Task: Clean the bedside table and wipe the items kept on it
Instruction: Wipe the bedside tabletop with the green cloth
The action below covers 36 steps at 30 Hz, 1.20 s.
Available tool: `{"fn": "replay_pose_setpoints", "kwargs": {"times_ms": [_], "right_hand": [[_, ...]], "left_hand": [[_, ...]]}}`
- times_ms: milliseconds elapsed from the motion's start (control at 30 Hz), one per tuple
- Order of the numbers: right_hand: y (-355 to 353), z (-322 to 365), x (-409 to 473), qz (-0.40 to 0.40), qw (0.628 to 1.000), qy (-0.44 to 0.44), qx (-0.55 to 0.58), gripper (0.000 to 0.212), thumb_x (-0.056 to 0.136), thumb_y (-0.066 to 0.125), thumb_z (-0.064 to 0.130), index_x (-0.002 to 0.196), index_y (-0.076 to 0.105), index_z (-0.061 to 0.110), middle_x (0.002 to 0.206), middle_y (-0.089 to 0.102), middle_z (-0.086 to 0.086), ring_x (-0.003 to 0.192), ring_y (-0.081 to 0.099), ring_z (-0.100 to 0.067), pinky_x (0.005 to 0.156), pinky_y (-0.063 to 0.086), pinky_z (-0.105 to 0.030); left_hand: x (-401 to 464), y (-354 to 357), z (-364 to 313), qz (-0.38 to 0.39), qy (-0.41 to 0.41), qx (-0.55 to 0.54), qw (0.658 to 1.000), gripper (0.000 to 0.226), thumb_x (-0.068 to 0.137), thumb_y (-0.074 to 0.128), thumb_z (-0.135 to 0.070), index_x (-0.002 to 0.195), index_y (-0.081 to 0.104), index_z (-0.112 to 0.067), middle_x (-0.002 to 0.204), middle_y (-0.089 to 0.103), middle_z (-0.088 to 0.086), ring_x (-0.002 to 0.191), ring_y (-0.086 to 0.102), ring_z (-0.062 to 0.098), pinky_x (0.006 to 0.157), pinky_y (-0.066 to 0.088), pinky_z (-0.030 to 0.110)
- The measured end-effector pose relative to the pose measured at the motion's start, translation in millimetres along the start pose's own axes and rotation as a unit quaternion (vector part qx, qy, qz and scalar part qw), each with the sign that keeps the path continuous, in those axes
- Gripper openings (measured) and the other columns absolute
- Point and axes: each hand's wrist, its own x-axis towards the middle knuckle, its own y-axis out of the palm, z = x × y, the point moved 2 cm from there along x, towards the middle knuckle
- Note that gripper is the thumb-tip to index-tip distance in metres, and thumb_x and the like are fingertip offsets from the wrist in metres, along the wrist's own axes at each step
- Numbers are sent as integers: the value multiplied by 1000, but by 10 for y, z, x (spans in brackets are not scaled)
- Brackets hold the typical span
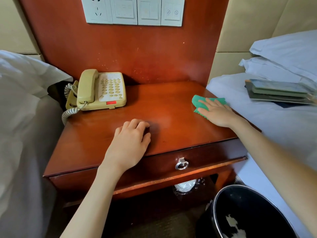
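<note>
The green cloth (199, 102) lies flat at the right edge of the bedside table (171, 103), its long axis running left to right toward the bed (274, 121); the right hand (217, 112), fingers straight and spread, presses on it, covering its near half; the left hand (131, 141) rests on the tabletop near the front edge, fingers loosely curled, holding nothing; the telephone (101, 90) sits at the rear left, handset pointing front to back.

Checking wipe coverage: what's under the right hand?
The green cloth, pressed flat on the bedside table by the right hand. Tabletop beneath the cloth is hidden.
</note>
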Motion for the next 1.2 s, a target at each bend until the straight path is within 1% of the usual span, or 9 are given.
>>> {"fn": "replay_pose_setpoints", "kwargs": {"times_ms": [267, 533, 700, 867, 967, 1067, 1200], "right_hand": [[-25, 184, 564, 0, 1000, 3, -10, 59, 96, 11, 57, 150, 1, 36, 160, -1, 5, 147, -2, -24, 116, 1, -50], [-86, 380, 1226, 16, 1000, -2, -12, 61, 97, 11, 58, 151, 0, 32, 161, -1, 3, 147, -1, -27, 116, 1, -51], [-88, 370, 1500, 26, 1000, -6, -8, 63, 96, 12, 59, 151, -1, 31, 161, -1, 3, 147, -2, -26, 116, 0, -51], [-129, 435, 1675, 29, 1000, -1, -6, 63, 97, 13, 59, 151, -1, 30, 161, -1, 2, 147, -2, -28, 115, -1, -52], [-129, 615, 1738, 28, 1000, 1, -11, 61, 97, 12, 57, 151, -1, 31, 161, -2, 2, 146, -3, -29, 115, -2, -53], [-99, 994, 1732, 32, 998, -43, -13, 59, 98, 13, 55, 151, 2, 32, 160, -2, 4, 147, -3, -28, 115, -2, -52], [-18, 1678, 1594, 48, 988, -145, -12, 58, 97, 15, 56, 150, 2, 37, 160, -3, 6, 147, -5, -26, 115, -4, -52]], "left_hand": [[-15, 2, -50, -1, -11, 30, 999, 37, 100, 36, -36, 132, 48, -24, 135, 47, -5, 121, 42, 18, 101, 33, 34], [-27, -21, -94, -4, -25, 36, 999, 43, 96, 31, -40, 128, 54, -24, 128, 54, -7, 114, 48, 17, 96, 38, 34], [-31, -41, -124, -6, -26, 51, 998, 36, 99, 37, -34, 124, 60, -20, 124, 61, -2, 110, 56, 21, 91, 46, 38], [-21, -47, -139, -6, -28, 61, 998, 38, 93, 39, -32, 119, 64, -18, 120, 64, 0, 106, 60, 23, 85, 49, 37], [-30, -54, -149, -9, -28, 70, 997, 41, 93, 34, -32, 117, 65, -18, 119, 65, 0, 105, 62, 22, 84, 49, 36], [-28, -56, -159, -7, -30, 70, 997, 43, 93, 31, -33, 116, 64, -18, 118, 65, 0, 105, 62, 21, 84, 49, 35], [-28, -60, -161, -18, -37, 61, 997, 38, 93, 36, -31, 116, 63, -16, 117, 63, -1, 102, 60, 20, 85, 47, 35]]}}
